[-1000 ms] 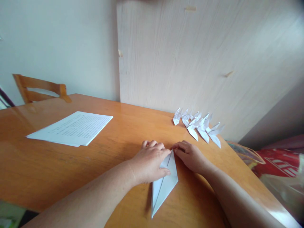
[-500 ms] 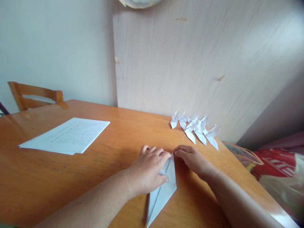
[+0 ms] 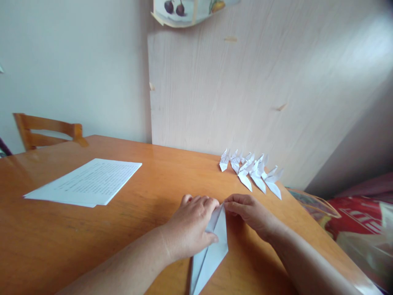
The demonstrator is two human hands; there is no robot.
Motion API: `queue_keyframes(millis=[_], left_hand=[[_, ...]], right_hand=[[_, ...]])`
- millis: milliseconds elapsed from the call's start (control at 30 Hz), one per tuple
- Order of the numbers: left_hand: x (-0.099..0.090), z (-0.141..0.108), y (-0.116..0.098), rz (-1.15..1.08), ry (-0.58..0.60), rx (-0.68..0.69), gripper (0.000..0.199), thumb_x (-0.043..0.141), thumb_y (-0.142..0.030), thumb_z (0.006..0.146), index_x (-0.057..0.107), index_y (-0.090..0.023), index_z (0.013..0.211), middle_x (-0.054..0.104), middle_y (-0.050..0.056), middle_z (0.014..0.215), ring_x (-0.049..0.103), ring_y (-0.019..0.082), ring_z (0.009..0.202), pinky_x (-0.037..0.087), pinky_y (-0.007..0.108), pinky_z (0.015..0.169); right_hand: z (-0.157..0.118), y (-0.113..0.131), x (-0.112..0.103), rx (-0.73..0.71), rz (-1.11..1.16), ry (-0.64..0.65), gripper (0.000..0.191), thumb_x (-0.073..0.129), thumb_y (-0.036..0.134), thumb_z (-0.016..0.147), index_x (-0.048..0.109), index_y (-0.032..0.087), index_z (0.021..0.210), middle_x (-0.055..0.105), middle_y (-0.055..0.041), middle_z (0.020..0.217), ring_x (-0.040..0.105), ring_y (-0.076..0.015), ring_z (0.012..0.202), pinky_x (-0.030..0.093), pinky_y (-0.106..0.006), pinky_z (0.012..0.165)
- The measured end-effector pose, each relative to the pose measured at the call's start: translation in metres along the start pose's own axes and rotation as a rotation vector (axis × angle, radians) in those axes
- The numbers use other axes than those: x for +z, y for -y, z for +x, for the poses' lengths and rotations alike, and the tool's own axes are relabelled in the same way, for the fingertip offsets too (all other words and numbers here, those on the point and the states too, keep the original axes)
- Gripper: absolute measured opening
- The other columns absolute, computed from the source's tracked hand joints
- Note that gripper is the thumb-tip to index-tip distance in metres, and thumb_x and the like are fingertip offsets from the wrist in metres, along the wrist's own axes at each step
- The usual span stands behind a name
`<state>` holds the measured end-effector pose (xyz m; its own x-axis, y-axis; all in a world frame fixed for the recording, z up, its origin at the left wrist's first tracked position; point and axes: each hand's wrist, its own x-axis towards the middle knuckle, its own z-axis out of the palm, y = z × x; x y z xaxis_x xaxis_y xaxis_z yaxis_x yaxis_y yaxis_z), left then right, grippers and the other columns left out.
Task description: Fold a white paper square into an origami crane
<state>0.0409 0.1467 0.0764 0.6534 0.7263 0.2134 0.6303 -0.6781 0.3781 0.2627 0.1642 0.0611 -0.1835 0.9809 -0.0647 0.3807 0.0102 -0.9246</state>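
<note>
A white sheet of paper, folded into a long pointed kite shape with a crease down its length, lies on the wooden table in front of me. My left hand rests over its left side, thumb on the paper and fingers curled near the top. At the far tip, my right hand pinches the point between thumb and fingers. Part of the paper's left edge is covered by my left hand. Beyond my right hand, several folded white paper birds stand grouped by the wall.
A stack of printed sheets lies on the left of the table. A wooden chair stands behind the far left edge. To the right, below the table edge, are red and clear plastic bags. A panel wall borders the back.
The view has tilted up slightly, so things sit a little lower in it. My hands keep nearly the same hold on the folded paper.
</note>
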Motion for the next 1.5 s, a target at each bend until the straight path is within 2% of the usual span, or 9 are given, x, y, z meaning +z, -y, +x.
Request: queue_keyframes(millis=[733,1100,1500], left_hand=[[0.0023,0.0007,0.0019,0.005,-0.005,0.009,0.051,0.077,-0.035,0.076,0.051,-0.026,0.119,0.062,0.005,0.116,0.056,0.028,0.111,0.034,0.041,0.094],[-0.0003,0.0012,0.0012,-0.021,0.043,0.035,0.054,0.073,-0.031,0.080,0.047,-0.028,0.127,0.062,0.006,0.125,0.057,0.028,0.117,0.033,0.043,0.097],[0.0012,0.0009,0.0013,-0.029,0.022,0.042,0.056,0.076,-0.029,0.078,0.047,-0.028,0.127,0.063,0.005,0.121,0.057,0.027,0.115,0.032,0.043,0.097]], right_hand=[[0.0015,0.0011,0.0048,-0.010,0.039,-0.062,0.018,0.060,0.033,0.079,0.062,0.023,0.064,0.054,0.0016,0.060,0.046,-0.0156,0.058,0.038,-0.029,0.057],[0.0032,-0.0004,0.0028,-0.036,-0.067,-0.090,0.025,0.053,0.036,0.083,0.056,0.025,0.061,0.057,-0.0005,0.062,0.049,-0.0170,0.060,0.041,-0.029,0.056],[0.0031,-0.0028,0.0044,-0.002,0.032,-0.082,0.014,0.057,0.031,0.079,0.062,0.024,0.068,0.055,0.0021,0.061,0.045,-0.0154,0.059,0.035,-0.028,0.056]])
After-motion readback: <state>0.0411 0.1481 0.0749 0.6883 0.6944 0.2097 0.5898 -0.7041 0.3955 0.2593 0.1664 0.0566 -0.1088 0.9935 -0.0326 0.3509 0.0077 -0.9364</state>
